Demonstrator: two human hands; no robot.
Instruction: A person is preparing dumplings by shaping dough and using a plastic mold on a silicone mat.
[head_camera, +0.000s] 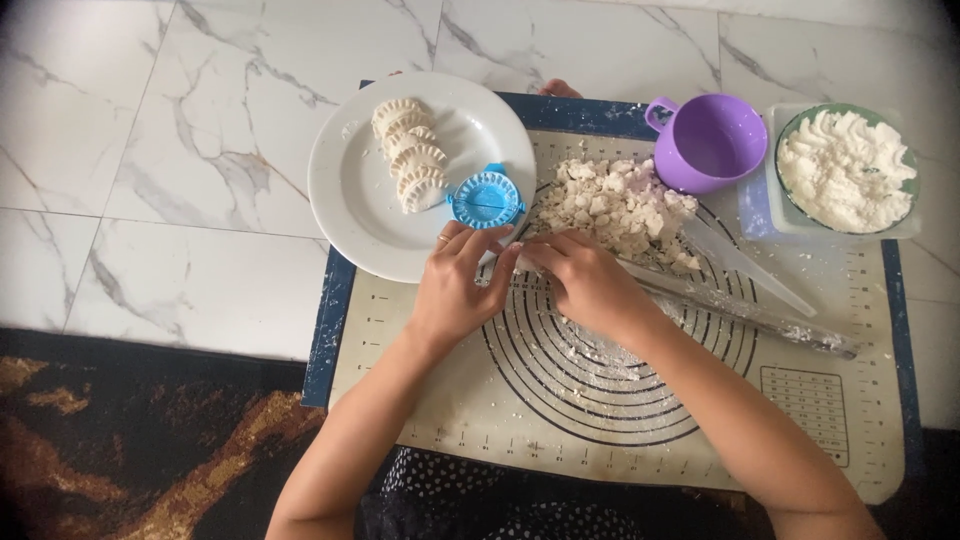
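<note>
Blue round dumpling press (486, 198) lies shut on the white plate's (350, 200) edge

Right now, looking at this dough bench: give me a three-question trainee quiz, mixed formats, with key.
1. True or false: the blue dumpling press lies shut on the white plate.
2. How many shaped dumplings sit on the plate?
   A) two B) four C) seven
3. Where do the left hand and right hand meet: at the purple cup, or at the near edge of the dough scrap pile?

Key
1. True
2. B
3. At the near edge of the dough scrap pile, fingertips together beside the plate; what they pinch is hidden.
</note>
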